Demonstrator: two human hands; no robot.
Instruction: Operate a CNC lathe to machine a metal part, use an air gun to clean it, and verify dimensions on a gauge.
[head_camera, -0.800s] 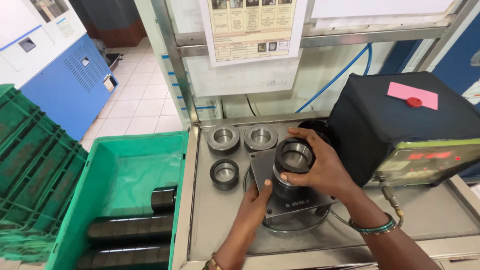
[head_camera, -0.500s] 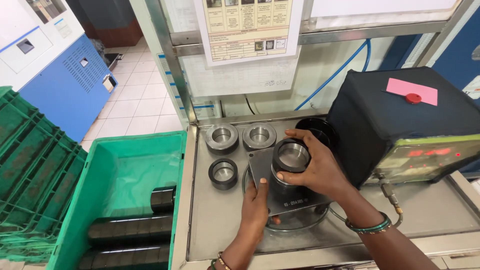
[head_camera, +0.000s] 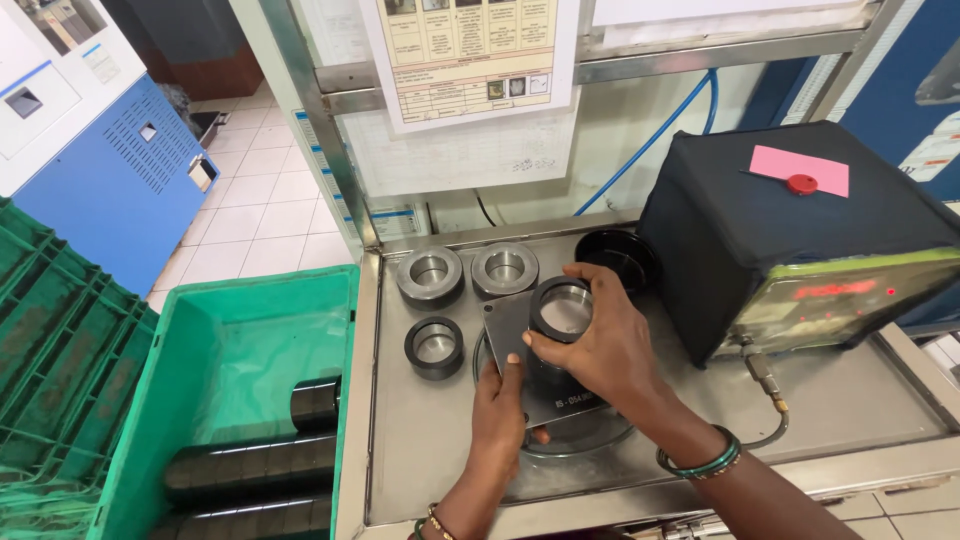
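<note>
My right hand (head_camera: 600, 345) grips a dark metal ring (head_camera: 563, 308) and holds it on a grey square plate (head_camera: 508, 330). That plate lies over a round base (head_camera: 580, 440) on the steel tray. My left hand (head_camera: 498, 405) rests flat on the plate's near edge, fingers together. Three more metal rings stand on the tray: two at the back (head_camera: 430, 274) (head_camera: 505, 268) and a darker one (head_camera: 434, 346) to the left of the plate.
A black box-shaped instrument (head_camera: 800, 230) with a lit front panel stands at the right, a hose running from it. A black round dish (head_camera: 618, 256) sits behind the plate. A green crate (head_camera: 250, 340) at the left holds stacked dark rings (head_camera: 250, 465).
My right hand with the ring has stayed on the plate. The left hand slid slightly up along the plate's near edge.
</note>
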